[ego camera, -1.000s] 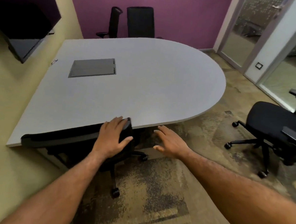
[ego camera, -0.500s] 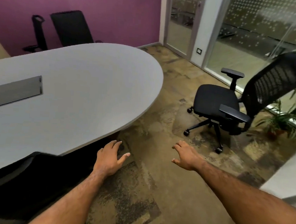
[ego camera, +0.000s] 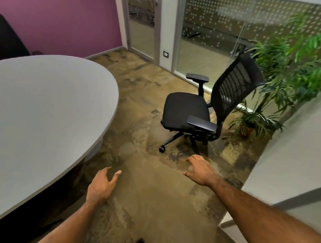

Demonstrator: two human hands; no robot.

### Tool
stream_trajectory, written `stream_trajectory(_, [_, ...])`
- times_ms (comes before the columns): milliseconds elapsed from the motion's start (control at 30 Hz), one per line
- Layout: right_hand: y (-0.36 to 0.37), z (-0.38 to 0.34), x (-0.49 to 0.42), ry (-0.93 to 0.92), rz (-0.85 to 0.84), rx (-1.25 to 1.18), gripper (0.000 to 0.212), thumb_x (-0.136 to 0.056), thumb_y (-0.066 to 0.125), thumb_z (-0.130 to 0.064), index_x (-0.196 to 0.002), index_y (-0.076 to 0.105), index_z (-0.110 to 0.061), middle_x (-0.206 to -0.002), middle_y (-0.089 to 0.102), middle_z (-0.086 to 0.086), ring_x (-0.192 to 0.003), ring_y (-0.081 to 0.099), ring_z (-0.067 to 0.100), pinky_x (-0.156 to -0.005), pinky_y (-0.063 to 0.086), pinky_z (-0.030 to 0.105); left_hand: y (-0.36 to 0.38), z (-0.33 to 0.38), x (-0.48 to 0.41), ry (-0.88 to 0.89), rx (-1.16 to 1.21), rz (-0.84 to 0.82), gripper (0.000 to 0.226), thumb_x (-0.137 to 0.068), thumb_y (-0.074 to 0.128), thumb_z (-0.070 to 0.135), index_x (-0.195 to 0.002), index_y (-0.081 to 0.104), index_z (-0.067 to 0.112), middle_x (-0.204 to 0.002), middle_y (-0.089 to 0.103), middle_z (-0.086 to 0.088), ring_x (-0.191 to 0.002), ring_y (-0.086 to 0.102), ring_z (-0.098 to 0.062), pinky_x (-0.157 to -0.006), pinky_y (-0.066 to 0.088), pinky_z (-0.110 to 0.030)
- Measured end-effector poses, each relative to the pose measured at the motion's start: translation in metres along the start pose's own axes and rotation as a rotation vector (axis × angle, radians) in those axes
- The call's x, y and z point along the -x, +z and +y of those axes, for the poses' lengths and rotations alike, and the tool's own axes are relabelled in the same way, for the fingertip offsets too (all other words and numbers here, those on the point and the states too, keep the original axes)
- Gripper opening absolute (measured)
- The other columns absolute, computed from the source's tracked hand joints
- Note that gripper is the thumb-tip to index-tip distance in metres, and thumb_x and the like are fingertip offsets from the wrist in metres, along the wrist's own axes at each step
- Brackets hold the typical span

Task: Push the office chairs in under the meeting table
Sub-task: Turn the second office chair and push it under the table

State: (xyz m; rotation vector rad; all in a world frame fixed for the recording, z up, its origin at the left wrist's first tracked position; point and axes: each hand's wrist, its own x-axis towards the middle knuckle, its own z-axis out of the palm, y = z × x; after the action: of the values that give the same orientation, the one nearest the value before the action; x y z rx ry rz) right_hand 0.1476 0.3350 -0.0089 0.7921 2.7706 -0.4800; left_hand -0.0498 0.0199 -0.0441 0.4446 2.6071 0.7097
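Hovering low over the floor [ego camera: 150, 206], the person's left hand [ego camera: 102, 185] and right hand [ego camera: 202, 171] both hold nothing, fingers loose and a bit spread. Grey worktop [ego camera: 43, 103] curves along the left side. Farther out, the black mesh office chair [ego camera: 185, 108] stands well apart from the worktop, seat turned toward it, just beside a potted plant [ego camera: 293, 64] by the glass wall [ego camera: 209, 39].

Even indoor light, soft picture, wide-angle bend
The pale tabletop [ego camera: 43, 103] at 9 o'clock is evenly lit, with deep shadow under its edge toward 7 o'clock. The plant leaves [ego camera: 303, 55] at 2 o'clock smear into blur; the glass wall [ego camera: 209, 30] at 12 o'clock carries faint reflections. Straight lines bow near the edges
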Motion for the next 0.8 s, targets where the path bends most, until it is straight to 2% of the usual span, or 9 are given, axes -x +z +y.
stream_trajectory(267, [-0.026, 0.067, -0.067, 0.105, 0.005, -0.049, 0.059, -0.089, 0.066, -0.048, -0.138, 0.053, -0.019, -0.137, 0.053, 0.005, -0.133, 0.045, 0.024, -0.110, 0.040, 0.036, 0.041, 0.058, -0.110, -0.017, 0.080, -0.101, 0.072, -0.093, 0.048, 0.069, -0.141, 0.054, 0.015, -0.143, 0.058, -0.009, -0.129, 0.056, -0.030, -0.107, 0.046, -0.047])
stream_trajectory(433, [-0.048, 0.113, -0.110, 0.210, -0.020, -0.071, 0.057, -0.089, 0.065, -0.045, -0.138, 0.053, -0.018, -0.137, 0.055, 0.005, -0.131, 0.047, 0.024, -0.108, 0.040, 0.034, 0.065, 0.101, -0.181, -0.050, 0.097, -0.279, 0.054, -0.094, 0.054, 0.062, -0.115, 0.069, 0.015, -0.122, 0.070, -0.010, -0.104, 0.062, -0.025, -0.096, 0.048, -0.038])
stream_trajectory(533, [-0.066, 0.145, -0.139, 0.259, 0.010, -0.102, 0.059, -0.090, 0.064, -0.048, -0.139, 0.052, -0.018, -0.136, 0.056, 0.006, -0.130, 0.049, 0.024, -0.108, 0.039, 0.033, 0.077, 0.134, -0.219, -0.029, 0.042, -0.337, 0.050, -0.094, 0.054, 0.063, -0.109, 0.069, 0.018, -0.115, 0.071, -0.006, -0.097, 0.060, -0.021, -0.088, 0.046, -0.034])
stream_trajectory(667, [-0.093, 0.189, -0.174, 0.298, 0.048, -0.137, 0.061, -0.090, 0.065, -0.048, -0.141, 0.051, -0.018, -0.139, 0.056, 0.005, -0.132, 0.047, 0.022, -0.109, 0.036, 0.031, 0.090, 0.185, -0.260, -0.011, 0.032, -0.364, 0.038, -0.093, 0.057, 0.061, -0.102, 0.067, 0.025, -0.111, 0.071, -0.002, -0.102, 0.063, -0.021, -0.090, 0.045, -0.033])
stream_trajectory(800, [-0.129, 0.242, -0.218, 0.315, 0.100, -0.149, 0.061, -0.089, 0.067, -0.046, -0.141, 0.052, -0.016, -0.140, 0.055, 0.006, -0.133, 0.046, 0.023, -0.110, 0.036, 0.033, 0.110, 0.243, -0.301, 0.047, -0.017, -0.379, 0.034, -0.094, 0.063, 0.052, -0.104, 0.067, 0.020, -0.106, 0.070, -0.003, -0.109, 0.065, -0.026, -0.088, 0.045, -0.034])
